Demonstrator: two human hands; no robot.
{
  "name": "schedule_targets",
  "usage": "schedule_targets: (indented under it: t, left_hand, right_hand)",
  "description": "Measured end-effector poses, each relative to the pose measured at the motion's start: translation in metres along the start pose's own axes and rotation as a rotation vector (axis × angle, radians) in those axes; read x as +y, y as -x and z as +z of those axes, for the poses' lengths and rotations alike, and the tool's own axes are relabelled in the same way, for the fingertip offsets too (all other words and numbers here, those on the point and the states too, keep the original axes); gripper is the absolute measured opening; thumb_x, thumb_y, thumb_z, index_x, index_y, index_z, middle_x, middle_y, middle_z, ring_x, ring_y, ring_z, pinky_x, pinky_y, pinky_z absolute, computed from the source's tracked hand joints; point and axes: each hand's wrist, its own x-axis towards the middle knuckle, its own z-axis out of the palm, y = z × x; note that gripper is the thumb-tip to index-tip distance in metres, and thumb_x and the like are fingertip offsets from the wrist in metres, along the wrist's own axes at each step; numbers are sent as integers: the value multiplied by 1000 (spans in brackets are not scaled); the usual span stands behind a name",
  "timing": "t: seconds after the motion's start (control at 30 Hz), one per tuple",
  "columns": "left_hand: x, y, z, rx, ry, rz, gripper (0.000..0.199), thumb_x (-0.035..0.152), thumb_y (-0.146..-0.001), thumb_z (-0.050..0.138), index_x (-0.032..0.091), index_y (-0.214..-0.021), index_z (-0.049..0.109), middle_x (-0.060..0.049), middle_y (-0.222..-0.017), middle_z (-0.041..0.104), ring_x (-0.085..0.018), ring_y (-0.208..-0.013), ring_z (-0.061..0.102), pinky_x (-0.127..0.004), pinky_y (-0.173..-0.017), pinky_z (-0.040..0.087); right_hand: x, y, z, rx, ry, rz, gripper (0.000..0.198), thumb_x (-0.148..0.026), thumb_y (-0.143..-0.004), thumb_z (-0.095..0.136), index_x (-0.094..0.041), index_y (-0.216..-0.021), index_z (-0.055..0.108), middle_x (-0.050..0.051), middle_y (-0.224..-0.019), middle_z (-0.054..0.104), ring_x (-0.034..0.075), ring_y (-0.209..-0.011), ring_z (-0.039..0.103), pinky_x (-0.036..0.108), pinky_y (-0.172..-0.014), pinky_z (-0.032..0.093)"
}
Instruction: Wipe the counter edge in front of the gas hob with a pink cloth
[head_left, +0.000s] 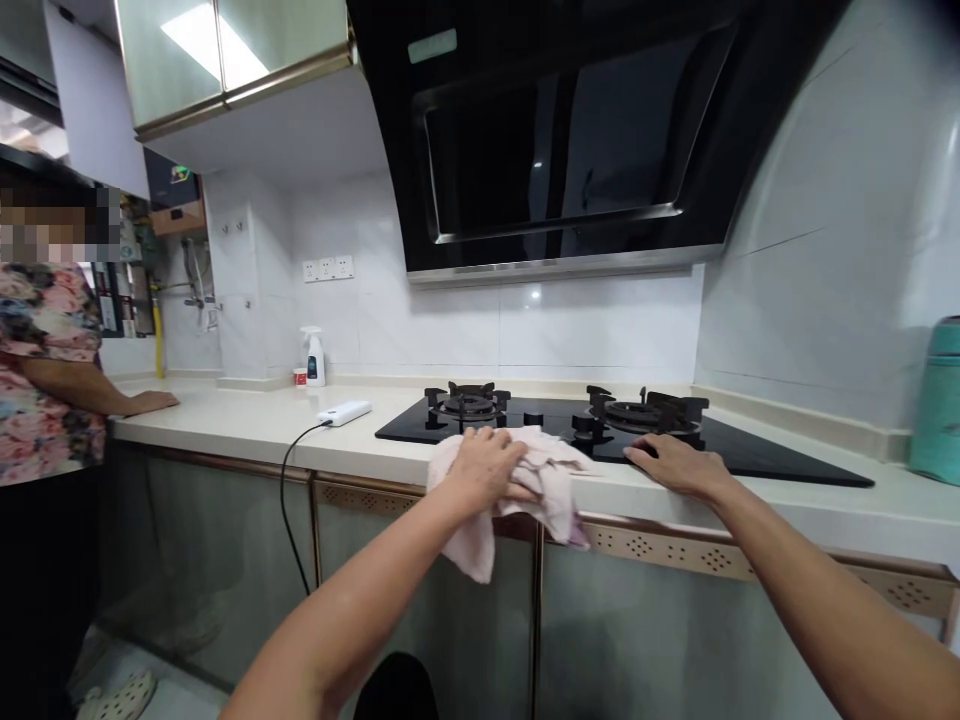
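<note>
A pale pink cloth [555, 480] lies bunched over the front edge of the counter and the black glass gas hob [757, 455], one corner hanging down past the edge. My left hand [484, 468] grips it from above, fingers curled into the folds. Off to the right, my right hand [675, 465] rests on the hob's front edge, its thumb apart from the fingers and nothing held. Behind the hands stand the left burner [469, 405] and the right burner [645, 412], both with black pan supports. The cloth hides part of the hob's front left.
A white power bank [345, 412] with a black cable [283, 490] sits on the counter [225, 405]. Beyond it stand a spray bottle [315, 358] and a small red-and-white cup [300, 377]. A person [49, 380] leans at the left. A range hood [555, 140] overhangs the hob; a teal container [937, 405] stands right.
</note>
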Motion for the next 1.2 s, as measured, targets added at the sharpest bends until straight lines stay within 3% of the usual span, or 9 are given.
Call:
schedule_targets:
  t: [0.2,0.33,0.47,0.63,0.77,0.9,1.03,1.13,1.2]
  left_hand:
    - [-102,87,-10,-46,-45,-267,78,80,-71,65,31,-131,60,-11,-134,57,-31,-120,52,-45,-99,32]
    - [-156,131,-21,-147,-80,-447,71,70,-74,72,36,-135,58,-9,-140,55,-34,-127,48,-48,-104,30]
    - [-187,146,-31,-259,-38,-502,69,61,-76,73,37,-139,56,-9,-141,54,-33,-127,47,-41,-97,37]
    - [-196,143,-38,-254,-18,-500,46,45,-83,63,31,-127,65,-8,-121,62,-29,-114,56,-36,-92,42]
    - [-181,128,-50,-188,120,-541,31,36,-86,50,28,-109,70,-3,-112,68,-23,-103,61,-29,-87,45]
    - [-155,79,-69,-89,207,-522,32,37,-87,49,27,-111,68,-1,-116,70,-22,-104,63,-28,-85,46]
    - [-137,-3,-88,246,137,-608,35,40,-93,46,23,-117,64,-6,-116,66,-24,-104,61,-32,-88,47]
    - [-119,-54,-93,514,72,-644,35,33,-95,42,20,-123,60,-10,-119,61,-26,-114,55,-37,-98,44]
    - [-99,-67,-86,480,102,-592,36,28,-96,39,19,-126,58,-12,-122,59,-26,-117,53,-39,-100,44]
  right_hand:
    - [0,-1,2,3,4,-16,55,-55,-94,29,-25,-124,66,10,-141,57,36,-129,52,61,-104,40]
    - [-1,0,3,19,-5,-17,54,-56,-94,30,-26,-120,67,10,-139,58,37,-129,52,61,-103,40]
    - [-4,3,1,28,-15,-11,52,-54,-94,31,-25,-118,67,11,-139,58,37,-128,52,62,-102,40]
    - [-11,9,-6,30,-38,-11,49,-52,-94,34,-25,-119,67,11,-137,59,36,-126,53,61,-102,39]
    - [-16,14,-12,16,-51,-1,49,-51,-95,34,-23,-119,66,12,-138,57,36,-127,52,61,-103,37]
    - [-19,16,-15,15,-54,15,48,-50,-95,34,-22,-120,65,13,-140,56,35,-128,50,60,-104,35]
    - [-20,19,-17,18,-54,17,47,-49,-95,34,-22,-120,64,13,-139,56,34,-128,51,59,-104,35]
    - [-20,21,-18,23,-56,13,47,-50,-95,34,-23,-119,64,12,-137,58,33,-126,52,59,-104,35]
    - [-21,22,-19,32,-60,8,47,-50,-95,34,-23,-118,65,11,-136,59,33,-126,52,57,-105,35]
